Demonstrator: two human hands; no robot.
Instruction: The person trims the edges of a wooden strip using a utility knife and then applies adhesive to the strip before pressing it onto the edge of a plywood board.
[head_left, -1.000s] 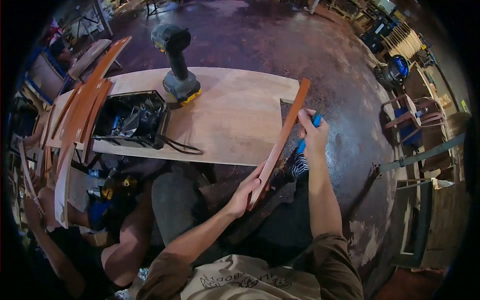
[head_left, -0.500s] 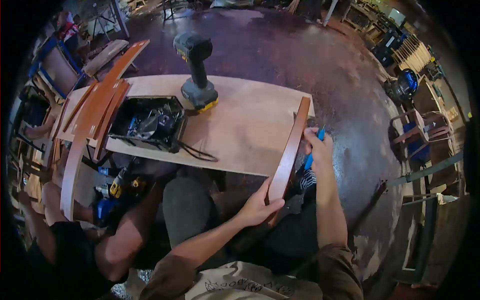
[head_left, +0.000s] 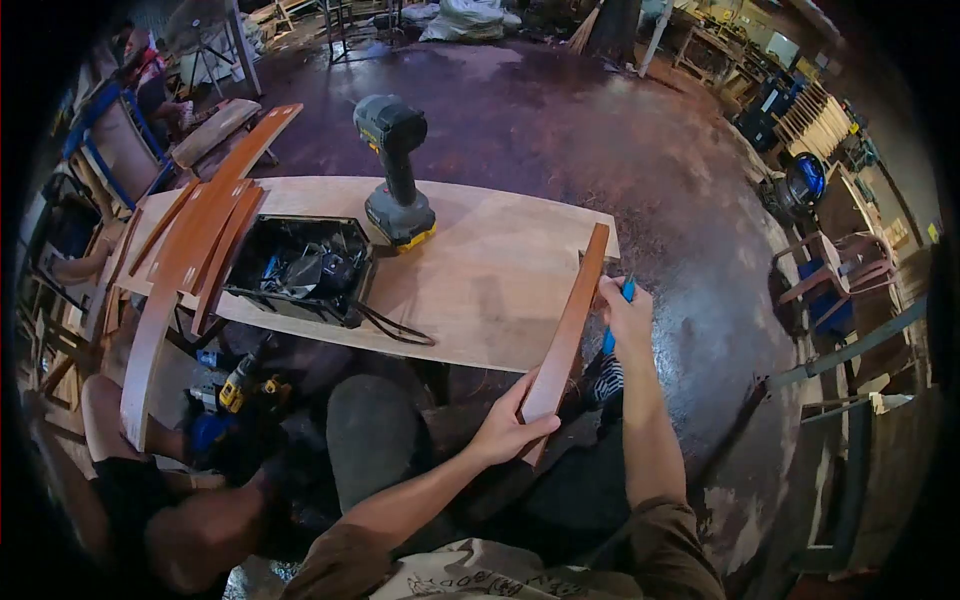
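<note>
A long reddish-brown wooden strip [head_left: 572, 325] slants across the right end of the pale board [head_left: 480, 290]. My left hand [head_left: 512, 425] is wrapped round its lower end, thumb on top. Beside the strip's right edge, my right hand [head_left: 627, 315] is closed round a blue pen-like tool [head_left: 609, 339], which sticks out above and below the fingers. A cordless drill [head_left: 397, 170] stands upright on the board, left of the strip. Next to it is a black open box [head_left: 298, 268] of small metal parts, with a strap hanging towards me.
Brown wooden slats [head_left: 205, 235] lie crossed at the board's left end. Below them are a yellow drill [head_left: 236, 385] and another person's bare legs [head_left: 190, 530]. A chair [head_left: 840, 270] stands at the right; a low bench [head_left: 215, 132] is at the back left.
The view has tilted up a little, so the board and tools appear lower. My right hand has shifted slightly left along the strip, with the blue tool more upright. My left hand keeps its hold.
</note>
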